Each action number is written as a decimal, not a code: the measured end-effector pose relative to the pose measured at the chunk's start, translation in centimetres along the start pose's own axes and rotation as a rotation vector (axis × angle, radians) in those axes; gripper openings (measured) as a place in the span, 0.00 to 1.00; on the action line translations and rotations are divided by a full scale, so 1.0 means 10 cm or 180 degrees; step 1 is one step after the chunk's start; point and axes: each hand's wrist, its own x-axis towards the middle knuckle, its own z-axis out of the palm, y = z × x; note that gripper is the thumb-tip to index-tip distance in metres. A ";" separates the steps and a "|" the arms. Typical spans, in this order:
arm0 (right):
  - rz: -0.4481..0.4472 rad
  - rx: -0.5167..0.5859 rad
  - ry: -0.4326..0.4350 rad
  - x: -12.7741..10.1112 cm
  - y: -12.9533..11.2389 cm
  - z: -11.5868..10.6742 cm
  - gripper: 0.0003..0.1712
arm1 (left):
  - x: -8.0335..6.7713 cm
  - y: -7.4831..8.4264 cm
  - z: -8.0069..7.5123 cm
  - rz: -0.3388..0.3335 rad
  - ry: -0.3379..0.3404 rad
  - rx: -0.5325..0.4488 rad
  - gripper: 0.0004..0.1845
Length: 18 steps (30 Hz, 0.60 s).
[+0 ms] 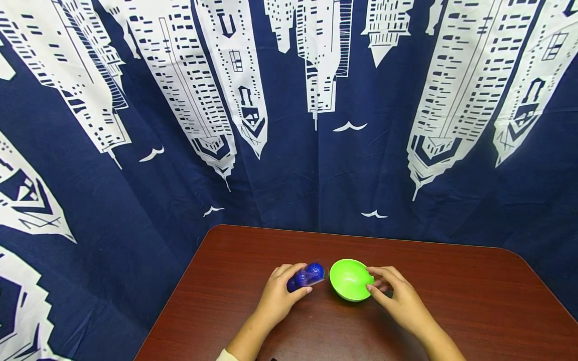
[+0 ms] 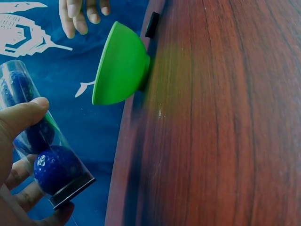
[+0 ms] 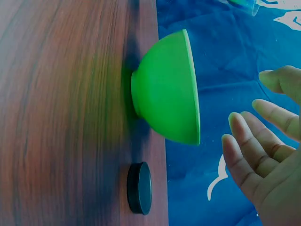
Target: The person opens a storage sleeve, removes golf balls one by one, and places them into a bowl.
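My left hand grips a clear plastic tube with dark blue balls inside, thumb on one side and fingers on the other, just above the table. The tube's black-rimmed end points toward a green bowl, which stands upright on the table just to the right of it. My right hand hovers at the bowl's right rim. In the right wrist view its fingers are stretched out and a little apart from the bowl, holding nothing.
The table is dark reddish wood with rounded corners. A small black round cap lies on it close to the bowl's foot. A navy cloth with white skyscraper prints hangs behind and around the table.
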 end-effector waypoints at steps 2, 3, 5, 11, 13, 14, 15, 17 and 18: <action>-0.0020 0.0034 -0.0019 0.00 -0.01 0.01 0.23 | 0.00 0.01 0.00 0.0049 0.0016 0.0028 0.28; -0.0030 0.0045 -0.0024 0.00 -0.02 0.01 0.23 | 0.00 0.01 0.00 0.0076 0.0024 0.0046 0.29; -0.0034 0.0064 -0.0036 0.00 -0.04 0.01 0.23 | 0.01 0.02 0.01 0.0133 0.0043 0.0077 0.29; -0.0042 0.0130 -0.0079 0.01 -0.08 0.03 0.23 | 0.01 0.05 0.02 0.0309 0.0111 0.0233 0.31; -0.0044 0.0147 -0.0096 0.01 -0.09 0.04 0.22 | 0.02 0.06 0.02 0.0362 0.0138 0.0288 0.31; -0.0052 0.0161 -0.0104 0.01 -0.09 0.05 0.22 | 0.02 0.07 0.02 0.0390 0.0158 0.0317 0.31; -0.0062 0.0168 -0.0105 0.01 -0.09 0.05 0.22 | 0.02 0.08 0.02 0.0411 0.0172 0.0345 0.31; -0.0096 0.0193 -0.0110 0.01 -0.09 0.07 0.22 | 0.02 0.09 0.03 0.0457 0.0203 0.0410 0.31; -0.0109 0.0211 -0.0108 0.01 -0.10 0.07 0.22 | 0.02 0.10 0.03 0.0478 0.0218 0.0441 0.31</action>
